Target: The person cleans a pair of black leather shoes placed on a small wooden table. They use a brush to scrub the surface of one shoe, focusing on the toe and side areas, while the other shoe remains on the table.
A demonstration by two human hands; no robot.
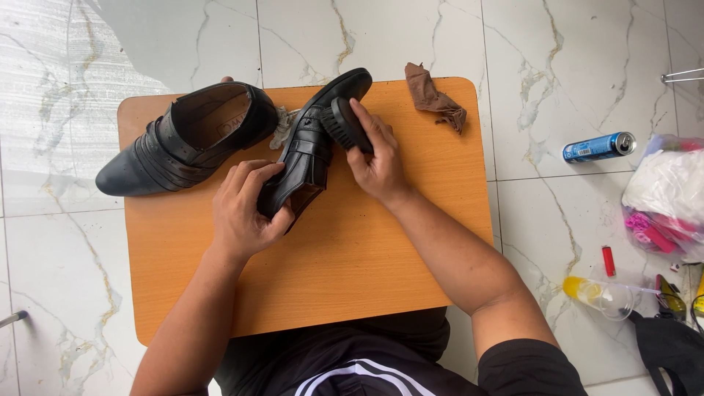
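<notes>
My left hand is wrapped around the heel end of a black leather dress shoe lying on its side across the small orange wooden board, toe pointing away from me. My right hand is closed around an oval black shoe brush, its bristles pressed against the shoe's upper. The matching black shoe lies at the board's far left corner, and a crumpled brown cloth sits near the far right edge.

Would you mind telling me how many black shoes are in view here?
2. One black shoe is gripped at the heel by the left hand while the right hand presses a brush on it; the other shoe lies at the board's far-left corner.
</notes>
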